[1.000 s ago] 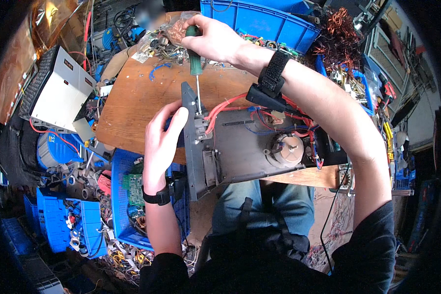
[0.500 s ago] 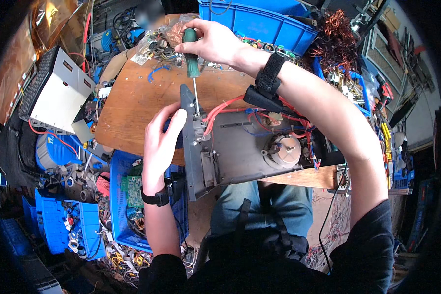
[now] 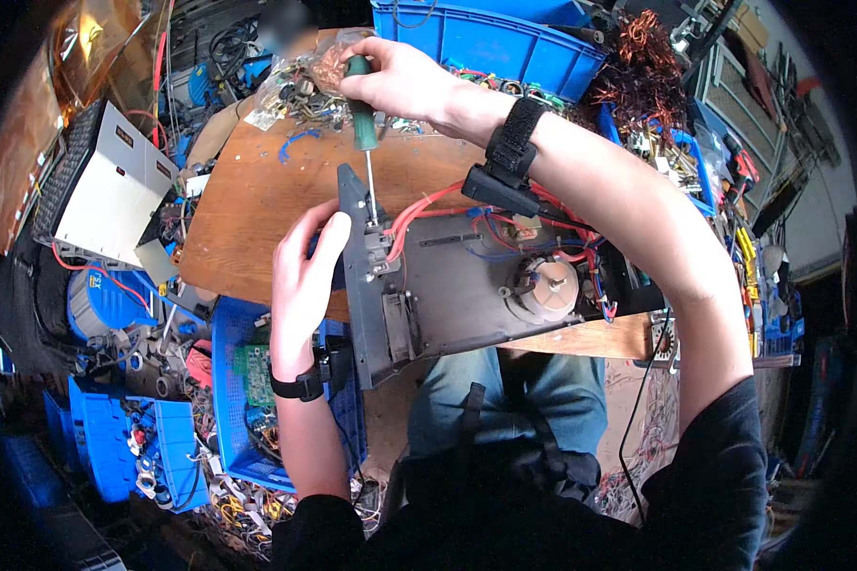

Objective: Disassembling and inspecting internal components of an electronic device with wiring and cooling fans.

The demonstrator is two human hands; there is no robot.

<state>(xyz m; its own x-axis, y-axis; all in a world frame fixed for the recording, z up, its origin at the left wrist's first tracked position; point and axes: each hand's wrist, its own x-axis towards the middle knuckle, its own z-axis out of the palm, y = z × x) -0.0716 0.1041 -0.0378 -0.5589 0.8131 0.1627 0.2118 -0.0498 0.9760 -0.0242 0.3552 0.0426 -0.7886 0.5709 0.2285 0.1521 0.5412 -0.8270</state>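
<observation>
My right hand grips the green handle of a screwdriver near the top of the work. Its shaft points down at metal fittings inside the end panel of a dark metal housing, which lies tilted across the table's front. My left hand is wrapped round the outer side of that panel, thumb upward, some fingers hidden. The housing carries red wires, blue wires and a round pale component; my right forearm hangs over its far right part.
The wooden table has parts and bags along its back. Around it are a blue crate, a copper wire tangle, a white cased device, a blue basket with circuit boards and blue bins.
Both hands, the screwdriver and the housing have shifted slightly to the left. The screwdriver stays in my right hand, its shaft still at the fittings.
</observation>
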